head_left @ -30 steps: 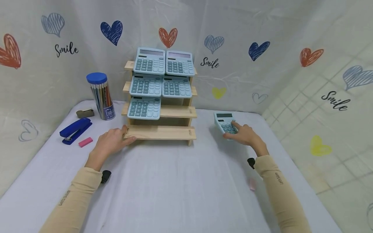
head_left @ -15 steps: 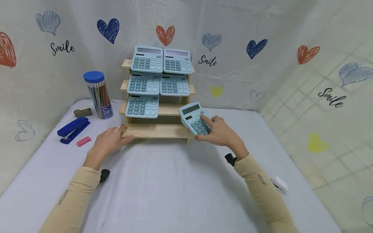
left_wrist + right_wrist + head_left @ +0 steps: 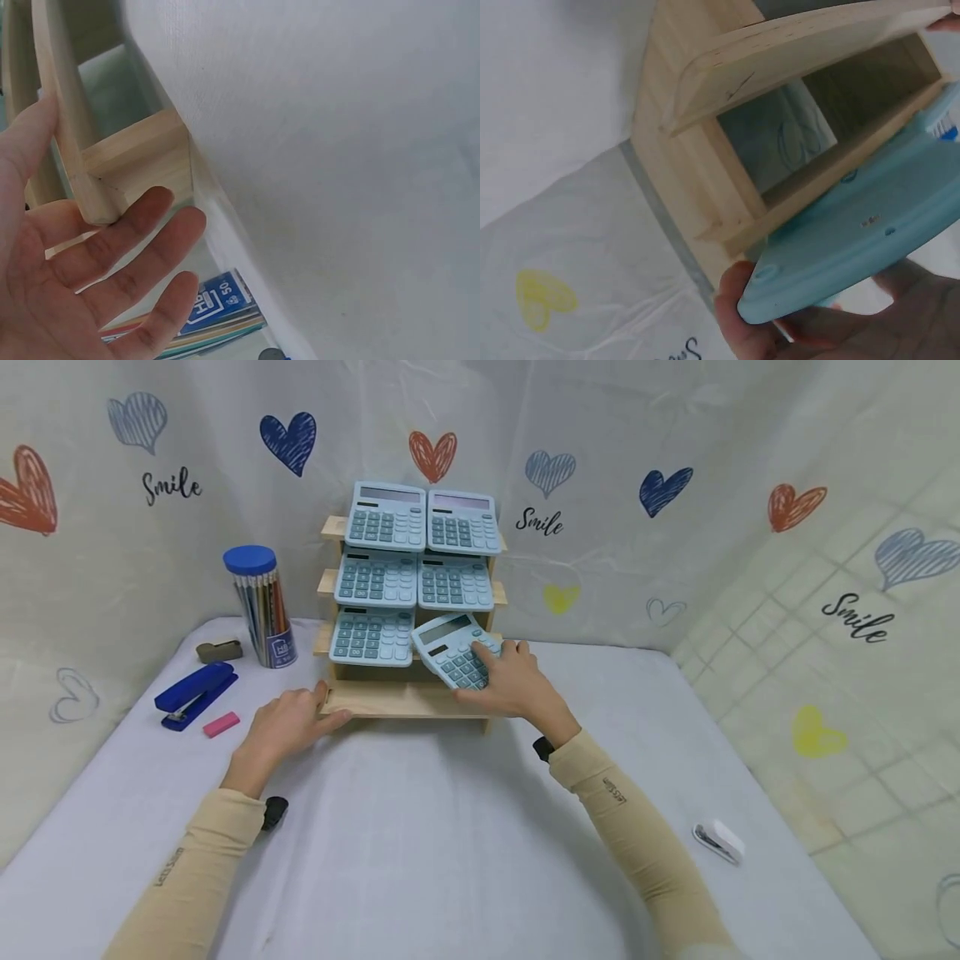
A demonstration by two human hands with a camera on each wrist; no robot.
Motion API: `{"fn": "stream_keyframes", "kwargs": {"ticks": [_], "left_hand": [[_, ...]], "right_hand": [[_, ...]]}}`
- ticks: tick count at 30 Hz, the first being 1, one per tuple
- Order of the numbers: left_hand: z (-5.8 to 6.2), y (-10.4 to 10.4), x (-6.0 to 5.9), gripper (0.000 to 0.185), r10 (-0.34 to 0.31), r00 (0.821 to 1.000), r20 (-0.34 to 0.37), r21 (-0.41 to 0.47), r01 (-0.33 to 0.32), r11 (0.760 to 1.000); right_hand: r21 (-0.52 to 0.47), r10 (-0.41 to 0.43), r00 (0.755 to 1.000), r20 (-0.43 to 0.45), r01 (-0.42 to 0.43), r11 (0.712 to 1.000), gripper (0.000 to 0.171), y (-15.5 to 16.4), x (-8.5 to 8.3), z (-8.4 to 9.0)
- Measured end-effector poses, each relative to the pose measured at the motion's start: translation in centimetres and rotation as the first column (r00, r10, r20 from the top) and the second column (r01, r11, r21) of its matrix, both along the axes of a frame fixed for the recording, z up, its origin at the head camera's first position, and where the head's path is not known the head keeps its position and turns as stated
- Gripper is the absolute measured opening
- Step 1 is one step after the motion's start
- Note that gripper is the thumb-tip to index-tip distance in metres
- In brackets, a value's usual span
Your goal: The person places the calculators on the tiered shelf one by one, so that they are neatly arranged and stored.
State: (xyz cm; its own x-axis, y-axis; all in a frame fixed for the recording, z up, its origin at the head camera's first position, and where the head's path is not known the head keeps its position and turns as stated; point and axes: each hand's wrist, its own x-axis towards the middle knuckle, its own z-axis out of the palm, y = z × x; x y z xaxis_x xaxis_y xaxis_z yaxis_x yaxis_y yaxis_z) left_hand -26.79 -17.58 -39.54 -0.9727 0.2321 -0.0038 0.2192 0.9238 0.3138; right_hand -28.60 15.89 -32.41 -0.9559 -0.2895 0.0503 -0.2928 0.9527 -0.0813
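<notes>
A wooden tiered rack (image 3: 405, 698) stands at the back of the table, with light-blue calculators (image 3: 386, 516) leaning on its upper tiers. My right hand (image 3: 513, 681) grips one more calculator (image 3: 448, 647) by its lower right side, tilted in front of the third tier, beside the calculator (image 3: 372, 637) at that tier's left. In the right wrist view the back of the held calculator (image 3: 877, 217) shows close to a wooden board. My left hand (image 3: 285, 727) holds the left end of the bottom tier. Its thumb and index finger straddle the board (image 3: 90, 180) in the left wrist view.
Left of the rack stand a blue-lidded tub of pencils (image 3: 261, 608), a small olive-brown object (image 3: 219, 651), a blue stapler (image 3: 195, 695) and a pink eraser (image 3: 221, 725). A white stapler (image 3: 718, 841) lies at the right, near the right forearm. A printed curtain hangs behind.
My right hand has carried the calculator leftward from the table's right side to the rack's third tier. The white stapler has come into view from behind the right forearm. My left hand stays put.
</notes>
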Motion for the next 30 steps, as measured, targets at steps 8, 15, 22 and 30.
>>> {"fn": "stream_keyframes", "kwargs": {"ticks": [8,15,22,30], "left_hand": [[-0.2,0.5,0.0,0.08,-0.004,1.0,0.008,-0.009,0.004,1.0],[-0.4,0.2,0.3,0.08,0.004,1.0,-0.004,-0.004,-0.004,1.0],[-0.8,0.6,-0.1,0.081,0.009,1.0,-0.011,-0.016,-0.009,1.0],[-0.3,1.5,-0.9,0.078,0.014,1.0,-0.026,-0.065,-0.016,0.998]], "right_hand": [[0.033,-0.187,0.982,-0.035,0.188,0.982,0.108,-3.9,-2.1,-0.9],[0.166,-0.215,0.975,-0.063,0.222,0.961,0.106,-6.0,-3.3,-0.7],[-0.014,-0.206,0.978,-0.028,0.206,0.979,0.1,-3.9,-2.6,-0.7],[-0.202,-0.208,0.975,-0.077,0.189,0.961,0.084,3.6,-1.6,-2.0]]}}
